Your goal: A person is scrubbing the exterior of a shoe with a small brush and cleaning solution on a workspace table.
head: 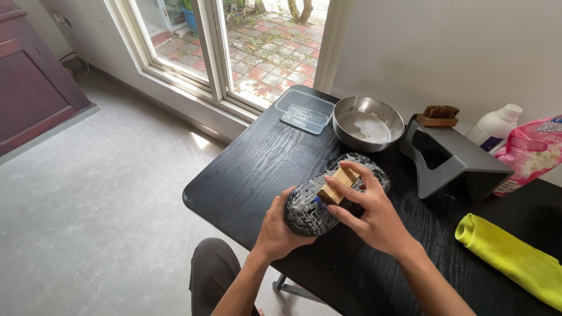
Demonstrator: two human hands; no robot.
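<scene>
A dark shoe (pixel 310 212) lies sole-up over the black table (pixel 252 169), its sole covered in white foam. My left hand (pixel 280 229) grips the near end of the shoe from below. My right hand (pixel 369 208) holds a small wooden brush (pixel 338 184) pressed on the middle of the sole, fingers wrapped over its block.
A steel bowl (pixel 368 123) with soapy water and a clear plastic tray (pixel 304 110) stand at the table's far edge. A grey stand (pixel 453 164) carries a second wooden brush (pixel 438 115). A white bottle (pixel 494 126), a pink pouch (pixel 530 152) and a yellow cloth (pixel 512 257) lie at right.
</scene>
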